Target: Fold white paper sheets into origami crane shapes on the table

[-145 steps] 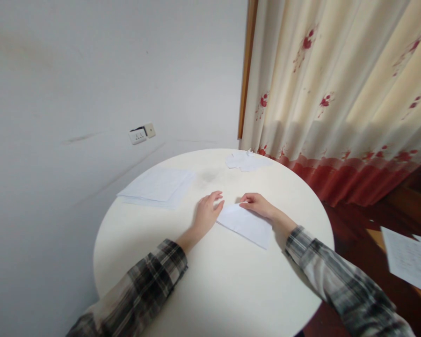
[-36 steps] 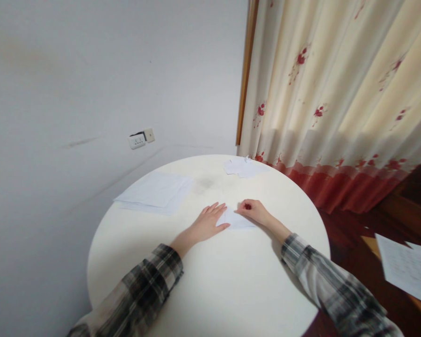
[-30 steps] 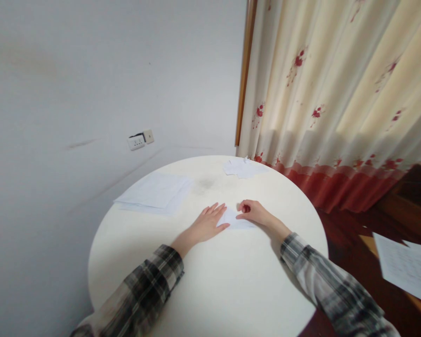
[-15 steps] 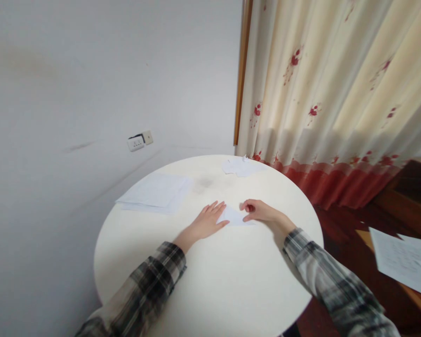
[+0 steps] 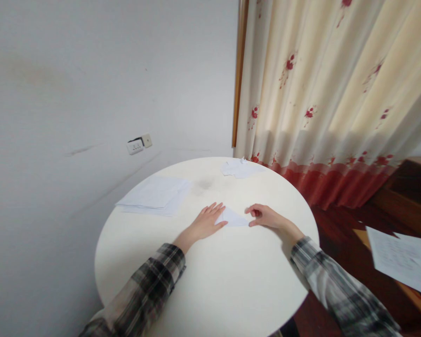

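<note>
A small piece of white paper, folded into a triangle, lies flat on the round white table. My left hand rests palm down over its left end with the fingers stretched out, so that end is hidden. At the paper's right corner is my right hand, its thumb tip touching or very near the point. The index finger is bent and stands apart from the thumb, with nothing seen between them.
A stack of white sheets lies at the table's back left. Torn, crumpled paper is at the far edge. Written sheets sit on a lower surface to the right. A wall with a socket and a curtain stand behind.
My right hand has slid slightly right to the paper's corner, baring more of the triangle. My left hand stays on the paper. The view has shifted a little.
</note>
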Tool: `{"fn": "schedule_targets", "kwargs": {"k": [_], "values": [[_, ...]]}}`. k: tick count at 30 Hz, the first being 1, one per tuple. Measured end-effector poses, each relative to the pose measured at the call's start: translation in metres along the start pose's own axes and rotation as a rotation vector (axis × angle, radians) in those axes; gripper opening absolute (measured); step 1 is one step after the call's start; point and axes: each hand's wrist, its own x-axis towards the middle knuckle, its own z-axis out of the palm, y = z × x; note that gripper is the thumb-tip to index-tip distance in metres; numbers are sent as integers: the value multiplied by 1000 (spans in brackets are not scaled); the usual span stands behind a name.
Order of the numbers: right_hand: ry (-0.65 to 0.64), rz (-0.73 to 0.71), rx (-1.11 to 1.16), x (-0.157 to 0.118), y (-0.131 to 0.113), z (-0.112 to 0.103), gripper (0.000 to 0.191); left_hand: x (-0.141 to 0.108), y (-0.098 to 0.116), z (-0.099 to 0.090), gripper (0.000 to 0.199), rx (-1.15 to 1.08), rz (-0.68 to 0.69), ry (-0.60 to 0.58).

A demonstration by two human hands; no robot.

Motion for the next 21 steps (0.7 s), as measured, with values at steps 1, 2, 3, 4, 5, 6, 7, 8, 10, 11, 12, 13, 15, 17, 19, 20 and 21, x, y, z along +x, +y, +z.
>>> {"fn": "schedule_targets", "kwargs": {"k": [1,2,3,4,5,6,7,8,10,11,12,13,15,17,19,20,21], "values": [[19,9,12,-1,-1,1,42,0,0,-1,62,-6,-1,4],[44,19,22,-2,-2,3,41,1,-1,-1,61,-11,-3,9],[74,31,29,-1,-2,5,38,1,-1,-1,60,-14,-8,15],[107,46,30,0,-3,7,36,2,0,-1,59,-15,-14,23],[142,59,29,2,-4,9,35,2,0,-1,59,-14,-23,30],[171,81,11,4,-4,11,35,2,1,-1,59,-13,-30,36],[197,112,-27,7,-5,12,36,2,3,-1,61,-12,-37,40],[225,147,-86,10,-7,13,38,2,4,-1,63,-10,-43,43],[250,206,-229,17,-12,15,42,2,6,-2,67,-6,-49,49],[253,226,-300,20,-16,16,44,2,8,-3,69,-4,-53,53],[255,253,-369,23,-20,16,48,2,9,-3,70,-2,-59,58],[258,293,-433,26,-25,17,51,2,11,-4,71,1,-67,62],[284,381,-523,32,-36,19,55,2,16,-5,71,6,-92,69],[275,477,-580,36,-45,22,64,2,22,-5,71,8,-118,73],[256,552,-604,40,-50,26,71,3,28,-5,71,10,-137,78],[270,562,-619,41,-51,28,73,4,30,-6,71,10,-147,80],[291,565,-639,41,-52,30,72,5,31,-6,72,9,-156,80]]}}
